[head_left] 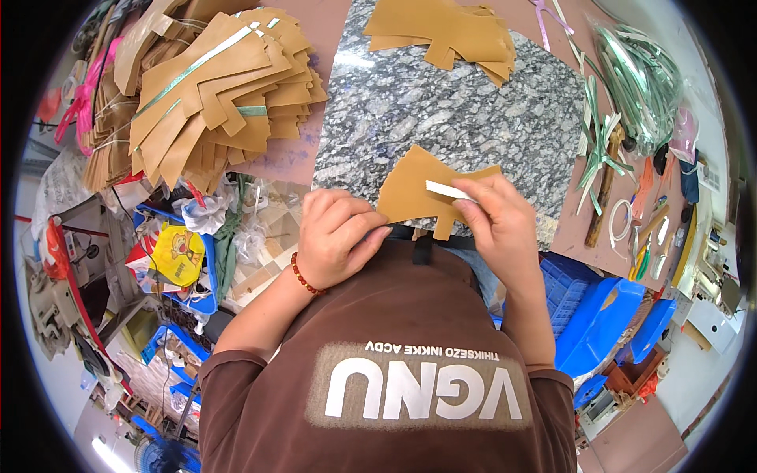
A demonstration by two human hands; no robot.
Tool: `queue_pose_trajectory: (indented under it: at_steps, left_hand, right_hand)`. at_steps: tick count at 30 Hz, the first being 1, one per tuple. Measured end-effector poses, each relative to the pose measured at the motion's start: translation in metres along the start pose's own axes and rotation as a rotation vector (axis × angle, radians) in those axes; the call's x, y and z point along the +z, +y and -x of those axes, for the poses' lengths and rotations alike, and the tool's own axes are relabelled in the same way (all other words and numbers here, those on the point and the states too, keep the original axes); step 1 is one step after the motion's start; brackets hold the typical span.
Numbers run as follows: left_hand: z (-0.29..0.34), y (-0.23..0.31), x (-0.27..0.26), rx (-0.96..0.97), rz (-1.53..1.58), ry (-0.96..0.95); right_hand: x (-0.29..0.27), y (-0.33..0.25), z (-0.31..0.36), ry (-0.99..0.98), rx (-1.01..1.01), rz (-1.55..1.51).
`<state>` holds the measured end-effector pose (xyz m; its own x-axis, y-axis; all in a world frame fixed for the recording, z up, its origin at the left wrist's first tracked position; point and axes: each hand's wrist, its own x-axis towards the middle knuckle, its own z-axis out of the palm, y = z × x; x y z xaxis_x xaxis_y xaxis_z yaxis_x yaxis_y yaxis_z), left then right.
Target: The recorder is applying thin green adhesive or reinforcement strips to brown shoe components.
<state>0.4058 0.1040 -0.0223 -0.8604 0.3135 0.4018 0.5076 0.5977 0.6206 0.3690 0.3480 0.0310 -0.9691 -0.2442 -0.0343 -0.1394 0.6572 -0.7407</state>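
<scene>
A tan leather-like cut piece (412,188) with a notched outline lies at the near edge of the speckled stone slab (441,118), partly over its edge. My left hand (337,236), a red bead bracelet on its wrist, is closed with thumb and forefinger pinching the piece's left corner. Between the thumb and fingers of my right hand (498,219) is a short white strip (443,189), its free end reaching over the middle of the piece. That hand covers the piece's right end. At the slab's far side lies a small stack of similar tan pieces (441,31).
Many fanned tan pieces (205,102) are heaped at the far left, some with green strips on them. Bundled green strips (643,87), a hammer-like wooden handle (603,197) and small tools (650,244) lie at right. Blue crates (595,315) stand below the table's right side.
</scene>
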Motion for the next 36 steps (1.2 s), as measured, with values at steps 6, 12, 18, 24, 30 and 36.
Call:
queue_pose_trajectory:
  at_steps: [6, 12, 18, 24, 30, 36]
  left_hand:
    - [-0.002, -0.002, 0.000, 0.000, 0.008, 0.028]
    - [0.001, -0.008, 0.000, 0.019, 0.022, 0.042]
    - [0.003, -0.011, 0.002, 0.038, 0.026, 0.059]
    - [0.002, -0.012, 0.001, 0.056, 0.013, 0.068]
    - [0.004, -0.012, 0.001, 0.055, 0.013, 0.055]
    - [-0.004, -0.002, 0.004, 0.052, -0.100, -0.025]
  right_hand:
    - [0.015, -0.001, -0.002, -0.008, -0.003, -0.062]
    - [0.013, -0.006, -0.017, -0.083, -0.009, -0.117]
    - [0.024, -0.015, -0.025, -0.213, 0.200, -0.258]
    - [0.029, -0.016, -0.030, -0.231, 0.207, -0.140]
    - [0.032, -0.018, -0.033, -0.234, 0.246, -0.125]
    - [0.032, -0.017, -0.035, -0.220, 0.227, -0.110]
